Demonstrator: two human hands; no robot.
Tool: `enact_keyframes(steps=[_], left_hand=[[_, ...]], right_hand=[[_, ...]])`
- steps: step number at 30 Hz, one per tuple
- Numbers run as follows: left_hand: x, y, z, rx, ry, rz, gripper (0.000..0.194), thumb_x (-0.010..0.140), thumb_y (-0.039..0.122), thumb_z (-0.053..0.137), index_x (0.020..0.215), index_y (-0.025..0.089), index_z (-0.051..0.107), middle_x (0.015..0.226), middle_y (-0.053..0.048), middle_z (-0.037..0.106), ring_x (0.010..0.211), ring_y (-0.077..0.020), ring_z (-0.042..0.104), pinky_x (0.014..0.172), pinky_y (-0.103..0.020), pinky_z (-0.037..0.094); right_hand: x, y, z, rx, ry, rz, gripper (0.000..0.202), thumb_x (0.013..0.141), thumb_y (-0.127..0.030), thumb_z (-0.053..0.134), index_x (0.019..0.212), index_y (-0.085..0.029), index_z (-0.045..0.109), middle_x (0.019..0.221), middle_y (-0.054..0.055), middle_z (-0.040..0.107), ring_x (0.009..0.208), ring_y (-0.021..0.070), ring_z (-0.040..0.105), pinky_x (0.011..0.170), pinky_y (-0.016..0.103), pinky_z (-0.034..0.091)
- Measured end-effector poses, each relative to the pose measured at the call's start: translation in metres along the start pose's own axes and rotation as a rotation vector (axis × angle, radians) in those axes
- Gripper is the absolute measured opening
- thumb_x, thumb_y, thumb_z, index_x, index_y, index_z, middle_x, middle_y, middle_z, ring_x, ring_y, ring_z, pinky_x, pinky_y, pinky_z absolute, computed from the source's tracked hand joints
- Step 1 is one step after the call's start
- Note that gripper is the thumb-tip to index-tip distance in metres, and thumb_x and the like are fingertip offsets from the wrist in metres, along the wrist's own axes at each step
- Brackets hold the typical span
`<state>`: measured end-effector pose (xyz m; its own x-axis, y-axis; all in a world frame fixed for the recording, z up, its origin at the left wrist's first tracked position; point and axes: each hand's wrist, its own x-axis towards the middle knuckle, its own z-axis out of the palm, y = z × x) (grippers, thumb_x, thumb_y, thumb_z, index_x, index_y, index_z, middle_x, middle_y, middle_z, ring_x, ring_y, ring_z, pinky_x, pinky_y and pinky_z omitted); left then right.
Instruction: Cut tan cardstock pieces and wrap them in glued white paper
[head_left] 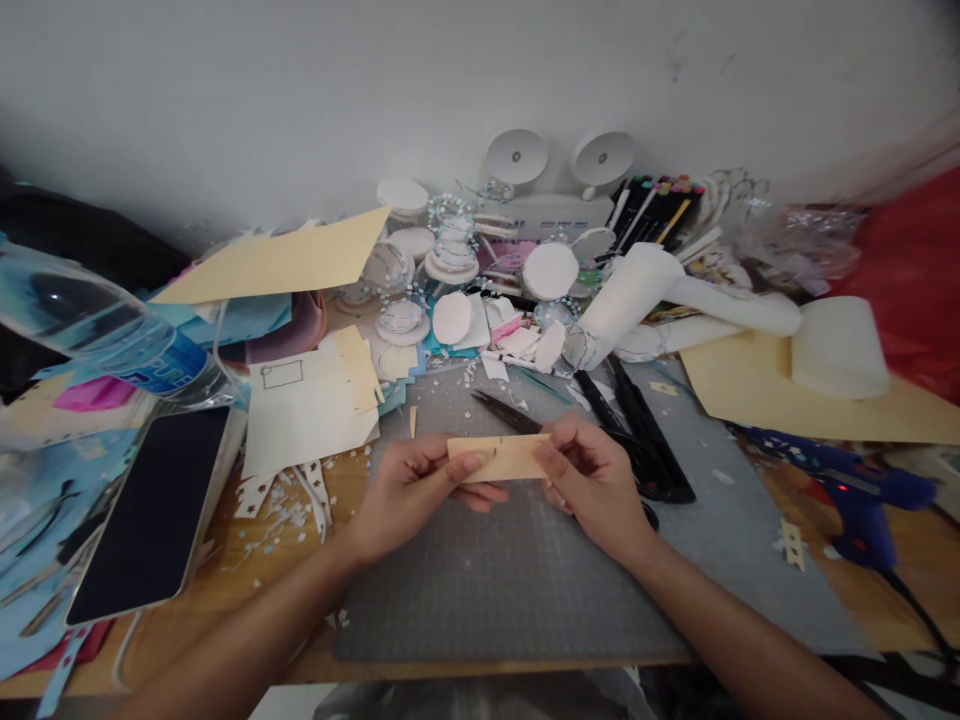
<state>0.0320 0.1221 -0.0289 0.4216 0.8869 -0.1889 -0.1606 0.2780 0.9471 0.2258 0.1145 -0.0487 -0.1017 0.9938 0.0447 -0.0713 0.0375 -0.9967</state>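
Paper strip sits at the center of the frame, stretched between two hands above the cutting mat. The left hand pinches one end, thumb pressed on the front and fingers behind; the right hand grips the other end likewise, so the hands are apart with the strip bridging them. The step in hand seems to be checking or lining up this piece by its marks, since the scissors lie on the mat just beyond, in neither hand. The next move calls for a light, even grip at both ends, as thin paper like this would probably crease easily.

The strip is pale yellow, narrow and roughly rectangular, held nearly level, with a short dark mark near its middle and another at its upper edge.
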Motion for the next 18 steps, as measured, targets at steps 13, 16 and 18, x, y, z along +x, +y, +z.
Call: enact_keyframes(steps=[13, 16, 18], left_hand=[[-0.001, 0.003, 0.0, -0.006, 0.006, 0.016, 0.028, 0.083, 0.036, 0.067, 0.089, 0.009, 0.071, 0.075, -0.009, 0.076, 0.064, -0.0178, 0.073, 0.056, -0.022, 0.06], [-0.002, 0.003, 0.0, -0.021, 0.0, 0.016, 0.025, 0.084, 0.033, 0.065, 0.086, 0.009, 0.071, 0.077, -0.009, 0.076, 0.063, -0.0166, 0.073, 0.055, -0.02, 0.06], [-0.002, 0.002, 0.0, -0.024, -0.005, 0.015, 0.024, 0.086, 0.032, 0.064, 0.086, 0.009, 0.071, 0.078, -0.009, 0.076, 0.063, -0.0162, 0.073, 0.056, -0.02, 0.06]], right_hand=[[-0.001, -0.009, 0.006, 0.043, -0.054, 0.057, 0.033, 0.079, -0.045, 0.066, 0.072, -0.021, 0.045, 0.053, -0.006, 0.052, 0.037, 0.0049, 0.042, 0.033, 0.015, 0.033], [-0.001, -0.006, 0.006, 0.073, -0.068, 0.054, 0.031, 0.08, -0.044, 0.066, 0.073, -0.021, 0.045, 0.054, -0.006, 0.052, 0.038, 0.0045, 0.042, 0.033, 0.015, 0.033], [-0.001, -0.005, 0.005, 0.095, -0.072, 0.044, 0.031, 0.082, -0.041, 0.065, 0.072, -0.021, 0.045, 0.054, -0.006, 0.052, 0.038, 0.004, 0.042, 0.033, 0.014, 0.032]])
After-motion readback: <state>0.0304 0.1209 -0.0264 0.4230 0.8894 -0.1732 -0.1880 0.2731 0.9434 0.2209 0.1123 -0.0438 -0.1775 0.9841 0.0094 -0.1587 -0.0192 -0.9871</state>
